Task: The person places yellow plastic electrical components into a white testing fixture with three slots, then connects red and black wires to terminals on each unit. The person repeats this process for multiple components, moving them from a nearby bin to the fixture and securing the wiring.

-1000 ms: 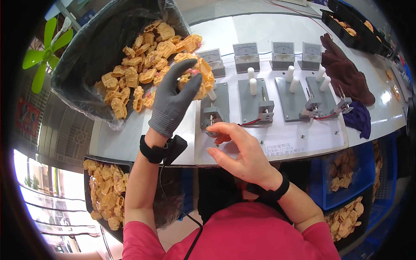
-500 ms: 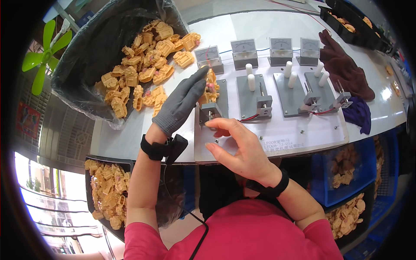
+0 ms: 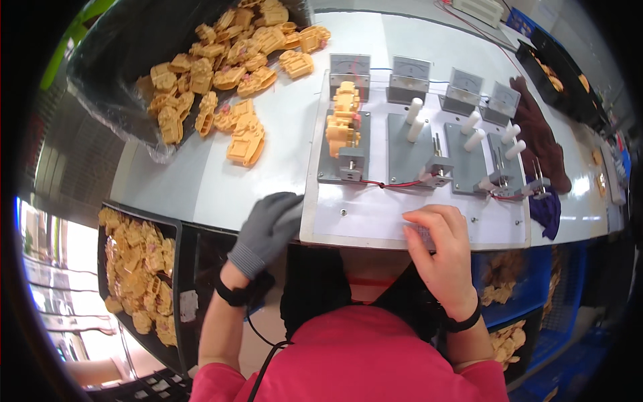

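My left hand [image 3: 269, 228], in a grey glove, is at the front table edge beside the left side of the white board [image 3: 375, 221]. Its fingers are stretched out and nothing shows in it. Over the board's front edge is my bare right hand [image 3: 441, 254], thumb and fingers apart and holding nothing. A yellow-orange molded plastic part [image 3: 345, 124] sits on the leftmost grey fixture [image 3: 325, 167], touched by neither hand. Grey fixtures with white pegs [image 3: 415, 120] stand to its right, and a panel meter [image 3: 349, 70] is behind it.
A black-lined bin [image 3: 100, 87] spills yellow plastic parts [image 3: 246, 141] onto the table at the left. A black crate [image 3: 177, 268] of parts is below left, a blue bin [image 3: 516, 275] below right. Brown cloth [image 3: 539, 141] and purple cloth [image 3: 546, 211] lie right of the board.
Both hands have left the leftmost fixture. My left hand came back toward the table's front edge; my right hand moved right and nearer. The plastic part stays on the fixture, and the view has shifted.
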Demonstrator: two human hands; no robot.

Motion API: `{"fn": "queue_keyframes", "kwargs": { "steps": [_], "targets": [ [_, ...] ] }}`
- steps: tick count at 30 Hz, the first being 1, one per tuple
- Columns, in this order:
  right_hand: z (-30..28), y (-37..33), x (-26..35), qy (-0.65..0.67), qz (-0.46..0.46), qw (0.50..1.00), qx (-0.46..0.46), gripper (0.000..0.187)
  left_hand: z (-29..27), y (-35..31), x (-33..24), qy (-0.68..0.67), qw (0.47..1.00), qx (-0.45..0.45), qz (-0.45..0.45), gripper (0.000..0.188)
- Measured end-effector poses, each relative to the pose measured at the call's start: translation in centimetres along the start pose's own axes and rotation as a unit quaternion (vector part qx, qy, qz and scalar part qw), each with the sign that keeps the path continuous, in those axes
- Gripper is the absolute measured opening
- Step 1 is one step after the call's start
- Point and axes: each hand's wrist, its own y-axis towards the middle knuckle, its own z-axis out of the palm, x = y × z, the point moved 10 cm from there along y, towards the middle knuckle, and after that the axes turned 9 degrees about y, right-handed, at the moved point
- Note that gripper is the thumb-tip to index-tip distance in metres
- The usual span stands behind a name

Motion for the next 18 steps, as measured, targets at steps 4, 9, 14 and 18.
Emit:
{"fn": "queue_keyframes", "kwargs": {
  "steps": [4,9,14,18],
  "targets": [
    [0.2,-0.6,-0.8,-0.011,0.011,1.000,-0.016,0.018,-6.0,4.3,3.4,0.167,0.971,-0.171,-0.011,0.051],
    [0.7,-0.6,-0.7,-0.022,0.004,0.999,-0.038,0.018,-5.0,7.6,11.3,0.228,0.953,-0.031,-0.195,0.065],
    [0.6,-0.6,-0.8,-0.014,0.003,0.999,-0.032,0.016,-5.4,5.5,12.3,0.113,0.974,0.007,-0.196,0.058],
    [0.6,-0.5,-0.7,-0.017,-0.003,0.999,-0.031,0.016,-6.5,2.5,9.9,0.106,0.976,0.034,-0.187,0.055]
  ]
}}
